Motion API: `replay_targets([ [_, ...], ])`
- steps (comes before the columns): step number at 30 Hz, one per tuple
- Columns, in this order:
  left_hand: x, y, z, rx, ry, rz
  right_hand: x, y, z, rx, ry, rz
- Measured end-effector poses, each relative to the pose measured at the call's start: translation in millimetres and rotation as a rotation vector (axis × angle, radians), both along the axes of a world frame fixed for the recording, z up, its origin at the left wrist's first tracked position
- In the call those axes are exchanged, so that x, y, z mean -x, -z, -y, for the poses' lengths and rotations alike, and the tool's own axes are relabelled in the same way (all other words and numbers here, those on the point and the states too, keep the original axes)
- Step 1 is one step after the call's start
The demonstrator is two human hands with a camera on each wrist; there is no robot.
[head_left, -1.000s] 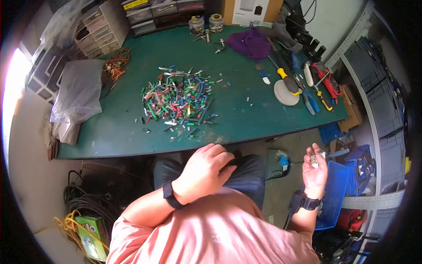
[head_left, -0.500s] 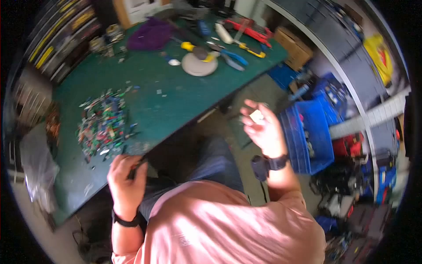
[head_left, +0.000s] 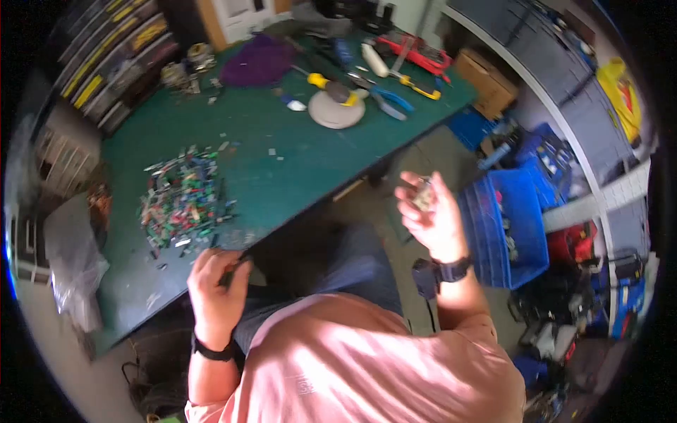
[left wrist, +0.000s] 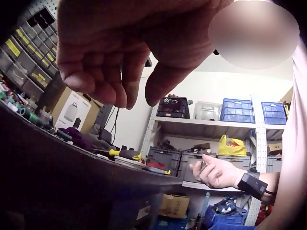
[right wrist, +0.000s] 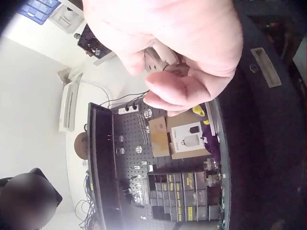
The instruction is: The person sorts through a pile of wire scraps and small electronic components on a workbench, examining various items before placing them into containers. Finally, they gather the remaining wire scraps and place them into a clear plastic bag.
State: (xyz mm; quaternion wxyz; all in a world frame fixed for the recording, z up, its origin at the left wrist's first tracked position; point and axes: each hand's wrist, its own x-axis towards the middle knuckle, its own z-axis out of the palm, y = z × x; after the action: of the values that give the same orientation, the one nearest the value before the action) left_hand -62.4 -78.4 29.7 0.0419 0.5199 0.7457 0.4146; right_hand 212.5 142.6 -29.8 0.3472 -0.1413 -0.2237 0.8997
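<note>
My right hand [head_left: 438,218], raised in front of the table at the right, holds a small beige-and-grey piece [head_left: 424,196] between curled fingers and thumb. In the right wrist view, a flat pale face of the piece [right wrist: 158,58] shows between the fingers; its kind cannot be told. My left hand [head_left: 217,289] hangs at the table's front edge with fingers loosely bent. The left wrist view shows no thing in that hand [left wrist: 120,62]. Just beyond it, a pile of small coloured bits [head_left: 185,201], green, red, blue and white, lies on the green table [head_left: 261,190].
A blue crate [head_left: 518,233] stands to the right, below the right hand. On the table's far side are a yellow-and-black screwdriver [head_left: 331,88] on a round pale disc [head_left: 337,113], blue-handled pliers [head_left: 391,102] and a purple cloth [head_left: 257,62]. Shelving [head_left: 564,113] lines the right.
The head view has swung to the right, bringing the blue crate further into view. My left hand has moved left toward the pile's side of the edge. The small piece stays in my right hand.
</note>
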Motion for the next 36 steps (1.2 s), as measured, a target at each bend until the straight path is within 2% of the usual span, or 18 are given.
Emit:
replay_targets([
  [2, 4.2, 0.6, 2.0, 0.011, 0.017, 0.024, -2.2, 7.0, -4.1, 0.025, -0.021, -0.012],
  [6, 12.1, 2.8, 7.2, -0.005, 0.021, -0.014, -8.4, 17.3, -6.0, -0.005, 0.175, 0.211],
  [10, 11.4, 0.3, 6.9, 0.0, 0.005, 0.01, -61.5, 106.5, -28.8, 0.168, 0.375, 0.516],
  [11, 11.4, 0.2, 7.2, -0.002, 0.011, 0.009, -71.8, 136.1, -31.8, 0.227, 0.48, 0.602],
  [12, 11.3, 0.4, 6.8, -0.004, 0.0, 0.021, -94.7, 160.8, -27.3, 0.315, 0.462, 0.738],
  [15, 11.2, 0.2, 6.8, 0.004, -0.008, 0.021, -146.8, 258.4, 7.8, 0.44, 0.581, 0.833],
  [16, 11.9, -0.3, 7.6, 0.014, -0.013, 0.005, -174.8, 287.9, 22.3, 0.304, 0.304, 1.115],
  [20, 18.1, 0.7, 11.5, 0.026, -0.061, -0.024, -205.4, 350.1, 78.2, 0.509, 0.275, 1.192],
  [24, 26.8, -6.2, 16.8, 0.024, -0.121, -0.095, -208.4, 347.3, 96.6, 0.504, 0.237, 1.284],
  [28, 39.6, -9.1, 24.0, -0.023, -0.298, -0.128, -215.9, 360.6, 81.2, 0.601, 0.352, 1.164],
  [30, 47.8, -8.2, 30.6, -0.039, -0.379, -0.177, -199.2, 323.8, 76.5, 0.429, 0.295, 1.224],
  [31, 53.0, -7.5, 37.1, -0.027, -0.43, -0.203, -211.2, 353.7, 78.3, -0.104, 0.022, 1.49],
  [32, 57.5, -4.5, 43.4, -0.019, -0.45, -0.217, -223.9, 385.4, 78.5, -0.667, -0.131, 1.769],
  [33, 68.7, 3.0, 52.1, 0.006, -0.476, -0.187, -214.6, 368.0, 89.6, -1.106, 0.116, 1.848],
  [34, 79.1, 10.5, 58.8, 0.034, -0.5, -0.158, -201.1, 351.0, 83.6, -0.611, 0.051, 1.636],
  [35, 80.6, 9.6, 59.4, 0.055, -0.49, -0.158, -188.2, 333.7, 78.2, 0.035, 0.192, 1.315],
  [36, 83.8, 9.6, 61.4, 0.075, -0.505, -0.168, -175.7, 316.0, 74.1, 0.517, 0.358, 1.16],
])
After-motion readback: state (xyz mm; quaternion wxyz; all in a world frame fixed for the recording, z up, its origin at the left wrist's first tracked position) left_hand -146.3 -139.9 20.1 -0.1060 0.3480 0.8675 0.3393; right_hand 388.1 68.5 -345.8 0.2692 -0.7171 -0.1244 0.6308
